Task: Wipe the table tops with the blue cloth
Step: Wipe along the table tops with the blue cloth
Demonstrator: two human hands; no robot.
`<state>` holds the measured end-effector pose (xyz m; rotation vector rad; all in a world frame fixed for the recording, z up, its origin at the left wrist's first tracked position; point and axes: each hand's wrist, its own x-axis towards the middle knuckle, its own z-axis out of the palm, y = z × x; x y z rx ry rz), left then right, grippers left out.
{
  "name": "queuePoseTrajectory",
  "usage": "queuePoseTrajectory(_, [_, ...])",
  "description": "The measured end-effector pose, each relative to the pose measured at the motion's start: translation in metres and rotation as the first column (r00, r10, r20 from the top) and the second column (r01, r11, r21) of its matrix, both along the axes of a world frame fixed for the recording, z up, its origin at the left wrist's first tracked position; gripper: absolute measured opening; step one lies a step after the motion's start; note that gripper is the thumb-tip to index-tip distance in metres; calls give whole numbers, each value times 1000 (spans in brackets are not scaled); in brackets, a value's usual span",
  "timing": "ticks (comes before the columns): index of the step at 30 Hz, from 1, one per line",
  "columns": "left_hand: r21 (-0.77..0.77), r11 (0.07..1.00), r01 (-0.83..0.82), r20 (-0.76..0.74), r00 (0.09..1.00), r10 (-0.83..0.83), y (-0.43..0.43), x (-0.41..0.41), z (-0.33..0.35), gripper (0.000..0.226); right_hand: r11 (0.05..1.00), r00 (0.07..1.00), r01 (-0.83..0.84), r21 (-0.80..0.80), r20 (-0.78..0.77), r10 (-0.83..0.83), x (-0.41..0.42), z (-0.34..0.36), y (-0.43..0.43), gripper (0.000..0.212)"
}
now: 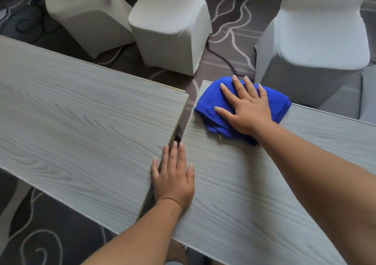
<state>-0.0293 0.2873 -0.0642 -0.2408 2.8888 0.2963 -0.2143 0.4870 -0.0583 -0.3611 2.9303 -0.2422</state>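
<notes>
Right hand [247, 110] flat on blue cloth [211, 100]
Left hand [173, 177] open, empty — spanning the gap between both tables [81, 112]; no writing visible.

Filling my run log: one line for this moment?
right hand flat on blue cloth | right table, far corner | left hand bracing across gap

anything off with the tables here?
Yes. The left table and right table aren't flush: a wedge gap widens away from the person. The left table's end edge looks chipped near its far corner. The left hand spans the gap.
</notes>
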Motion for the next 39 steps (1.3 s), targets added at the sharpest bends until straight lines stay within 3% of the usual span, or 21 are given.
queuePoseTrajectory(5, [1,1000,-10,-16,1000,10,2,0,4,65,998,998,39,-41,51,-37,75,10,0,70])
queuePoseTrajectory(13, [-22,1000,5,19,1000,-5,-1,0,-4,66,996,990,45,-80,139,-33,316,12,1,78])
queuePoseTrajectory(17, [-1,1000,0,5,1000,0,-1,0,-2,65,995,989,74,-68,132,-65,317,15,3,73])
queuePoseTrajectory(20, [12,1000,-3,12,1000,3,-1,0,0,63,991,989,132,-29,69,-130,267,13,18,73])
queuePoseTrajectory(26, [6,1000,-4,13,1000,4,-2,0,-1,60,865,865,501,32,16,-501,97,4,92,78])
queuePoseTrajectory(29, [-4,1000,-1,-5,1000,1,-1,-1,-2,59,809,808,586,37,39,-587,73,-3,105,81])
queuePoseTrajectory(32, [6,1000,6,-5,1000,-6,1,0,1,59,812,812,581,58,16,-583,118,-1,88,80])
queuePoseTrajectory(39, [32,999,16,19,1000,-16,2,0,8,58,833,830,551,48,70,-553,329,5,26,75])
